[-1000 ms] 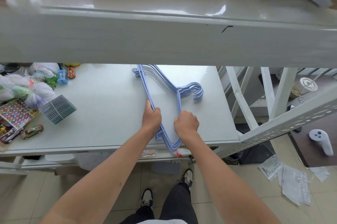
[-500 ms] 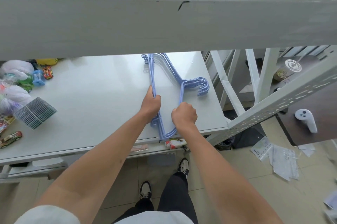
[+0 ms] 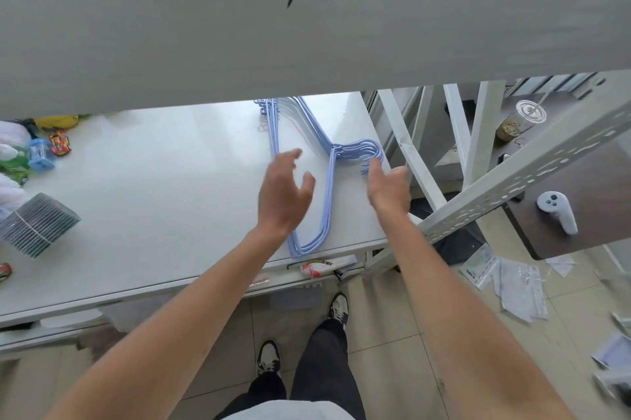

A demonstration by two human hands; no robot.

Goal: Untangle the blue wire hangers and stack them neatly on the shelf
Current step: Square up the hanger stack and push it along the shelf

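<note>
Several blue wire hangers [image 3: 328, 180] lie stacked flat near the right end of the white shelf [image 3: 164, 201], hooks pointing right toward the shelf's edge. My left hand [image 3: 283, 194] hovers above the stack's left side with fingers spread, holding nothing. Just over the hooks my right hand [image 3: 387, 185] is lifted, fingers apart and empty. The upper shelf's front beam hides the far end of the hangers.
A thick white upper shelf beam [image 3: 307, 27] crosses the top of the view. Toy cars, bags and a grey bundled stack [image 3: 37, 225] sit at the shelf's left. A slanted perforated rail [image 3: 532, 173], a white controller [image 3: 558, 211] and a drink cup [image 3: 519, 120] are on the right.
Both hands have let go of the hangers and lifted off them with fingers spread. The stack now rests on the shelf by itself.
</note>
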